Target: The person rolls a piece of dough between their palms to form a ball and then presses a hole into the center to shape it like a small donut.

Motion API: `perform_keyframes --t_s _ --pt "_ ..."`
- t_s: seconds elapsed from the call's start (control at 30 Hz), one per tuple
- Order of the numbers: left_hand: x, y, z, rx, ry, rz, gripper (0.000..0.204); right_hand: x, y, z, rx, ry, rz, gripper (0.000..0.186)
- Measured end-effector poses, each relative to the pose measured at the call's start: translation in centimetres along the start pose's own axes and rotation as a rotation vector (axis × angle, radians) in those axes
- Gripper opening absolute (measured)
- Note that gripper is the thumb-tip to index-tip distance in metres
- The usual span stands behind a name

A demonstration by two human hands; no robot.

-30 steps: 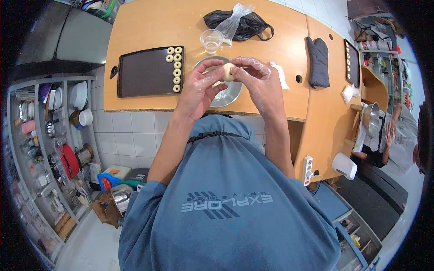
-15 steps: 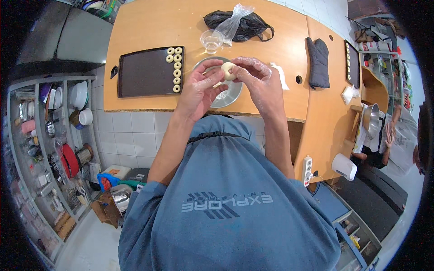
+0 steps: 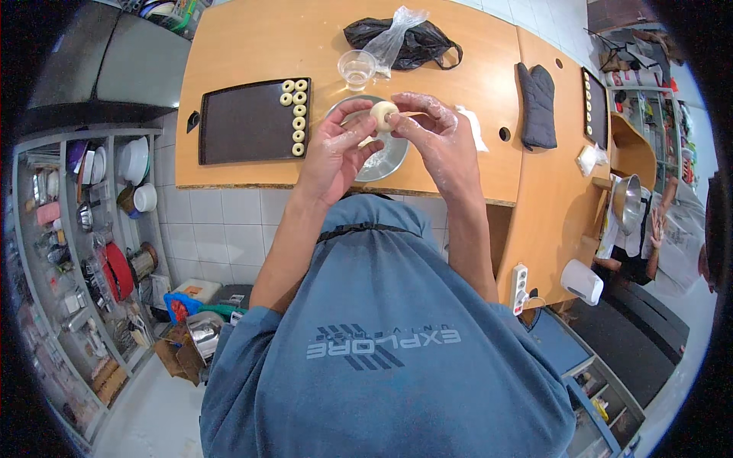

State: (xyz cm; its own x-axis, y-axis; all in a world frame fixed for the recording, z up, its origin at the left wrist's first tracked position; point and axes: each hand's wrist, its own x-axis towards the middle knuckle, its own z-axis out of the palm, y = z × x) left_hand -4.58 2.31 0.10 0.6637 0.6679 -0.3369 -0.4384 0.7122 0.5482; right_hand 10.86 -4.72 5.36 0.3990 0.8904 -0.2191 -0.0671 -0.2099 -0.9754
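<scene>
Dough [image 3: 379, 111] has been shifted slightly; pinched between left hand [image 3: 341, 145] and right hand [image 3: 437, 141], right of the tray [image 3: 244, 126], it might be torn by thumb pressure

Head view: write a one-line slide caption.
Left hand and right hand hold a dough ring over a grey bowl.

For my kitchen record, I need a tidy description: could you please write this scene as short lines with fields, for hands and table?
Left hand: pinches the pale dough ring from the left
Right hand: floury, pinches the same ring from the right
Under hands: metal bowl with white powder, partly hidden
Left: dark baking tray, eight dough rings near its right edge
Beyond hands: clear plastic cup, clear plastic bag, black plastic bag
Right: dark oven mitt
</scene>
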Motion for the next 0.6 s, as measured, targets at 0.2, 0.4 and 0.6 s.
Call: perform_keyframes --t_s 0.2,0.4,0.6 --pt "0.0 0.0 -0.7 0.041 -0.047 -0.014 0.029 -0.2 -0.1 -0.1 -0.051 -0.011 0.018 0.034" --pt "-0.3 -0.1 0.0 -0.002 0.015 -0.014 0.028 -0.3 -0.3 0.1 0.01 -0.008 0.015 0.032" --pt "-0.2 -0.3 -0.9 0.041 -0.045 0.015 0.03 -0.4 -0.6 0.1 -0.019 -0.03 0.062 0.034"
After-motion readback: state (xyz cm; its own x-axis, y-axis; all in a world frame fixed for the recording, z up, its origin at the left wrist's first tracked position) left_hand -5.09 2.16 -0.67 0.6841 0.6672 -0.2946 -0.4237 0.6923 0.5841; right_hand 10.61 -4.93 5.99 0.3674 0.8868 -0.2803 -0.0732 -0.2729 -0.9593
